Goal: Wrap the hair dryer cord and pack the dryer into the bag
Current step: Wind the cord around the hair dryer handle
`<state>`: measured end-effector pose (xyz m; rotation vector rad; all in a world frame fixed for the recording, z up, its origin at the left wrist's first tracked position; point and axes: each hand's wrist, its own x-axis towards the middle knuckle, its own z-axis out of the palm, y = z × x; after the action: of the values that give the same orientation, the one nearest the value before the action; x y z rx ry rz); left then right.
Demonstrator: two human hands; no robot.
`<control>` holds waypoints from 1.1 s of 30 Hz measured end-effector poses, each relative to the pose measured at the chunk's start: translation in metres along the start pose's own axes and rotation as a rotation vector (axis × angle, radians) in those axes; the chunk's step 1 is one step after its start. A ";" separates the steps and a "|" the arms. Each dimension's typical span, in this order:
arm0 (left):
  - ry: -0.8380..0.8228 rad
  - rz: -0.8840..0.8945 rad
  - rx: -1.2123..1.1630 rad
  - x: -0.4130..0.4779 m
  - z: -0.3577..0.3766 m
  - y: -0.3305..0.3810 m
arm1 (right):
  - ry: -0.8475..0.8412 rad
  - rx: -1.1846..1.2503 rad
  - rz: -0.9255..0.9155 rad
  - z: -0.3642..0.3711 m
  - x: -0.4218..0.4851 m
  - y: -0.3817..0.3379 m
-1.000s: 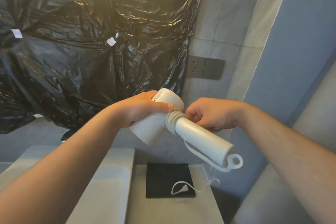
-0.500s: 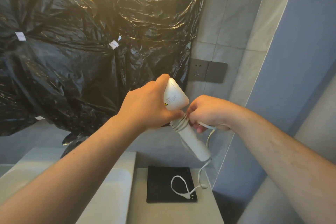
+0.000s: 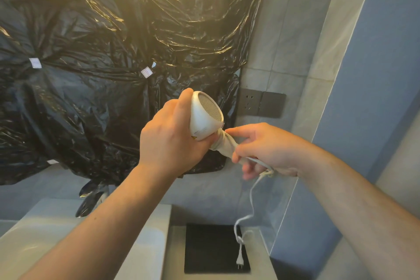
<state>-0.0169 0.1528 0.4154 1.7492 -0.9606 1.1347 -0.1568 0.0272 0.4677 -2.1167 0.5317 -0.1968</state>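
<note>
Head view: one black plastic sheet (image 3: 91, 75) covers the wall, with two white labels on it. One flat black bag (image 3: 211, 250) lies on the counter (image 3: 259, 266). Two hands share one white hair dryer (image 3: 204, 118) — left hand (image 3: 170, 143) clasps its head, right hand (image 3: 263, 150) pinches the cord (image 3: 250, 195), whose single plug (image 3: 240, 258) dangles over the bag.

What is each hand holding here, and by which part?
Left hand grips the hair dryer by its head; right hand holds the cord beside the handle.
</note>
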 end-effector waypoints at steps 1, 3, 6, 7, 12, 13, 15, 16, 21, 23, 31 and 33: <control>0.004 -0.009 -0.001 0.001 0.001 -0.001 | -0.018 0.015 -0.004 0.000 0.000 -0.002; 0.003 -0.021 -0.011 0.001 0.002 -0.001 | -0.023 0.090 -0.019 0.001 -0.001 -0.005; 0.019 -0.129 -0.083 0.001 0.002 0.002 | 0.014 0.302 -0.037 0.008 -0.002 -0.008; 0.021 -0.177 -0.119 0.001 0.002 0.004 | 0.029 0.383 -0.047 0.012 -0.003 -0.007; 0.010 -0.351 -0.243 0.000 0.002 0.012 | 0.081 0.702 -0.139 0.032 -0.003 0.000; 0.008 -0.375 -0.266 0.000 0.001 0.013 | 0.084 0.717 -0.149 0.034 -0.004 0.002; 0.001 -0.416 -0.317 -0.001 -0.001 0.014 | 0.097 0.654 -0.169 0.035 -0.005 0.006; -0.003 -0.447 -0.358 -0.001 -0.002 0.014 | 0.122 0.585 -0.187 0.034 -0.005 0.008; 0.014 -0.607 -0.590 -0.001 0.003 0.018 | 0.461 0.290 -0.387 0.040 -0.002 0.010; 0.035 -0.639 -0.647 -0.001 0.004 0.021 | 0.534 0.329 -0.447 0.046 -0.004 0.011; 0.075 -0.812 -0.837 0.000 0.008 0.025 | 0.457 0.610 -0.454 0.055 -0.008 0.012; 0.062 -0.880 -0.902 0.000 0.008 0.025 | 0.406 0.713 -0.426 0.053 -0.008 0.014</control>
<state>-0.0365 0.1366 0.4192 1.1320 -0.4265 0.1155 -0.1503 0.0637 0.4267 -1.4566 0.1785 -0.9279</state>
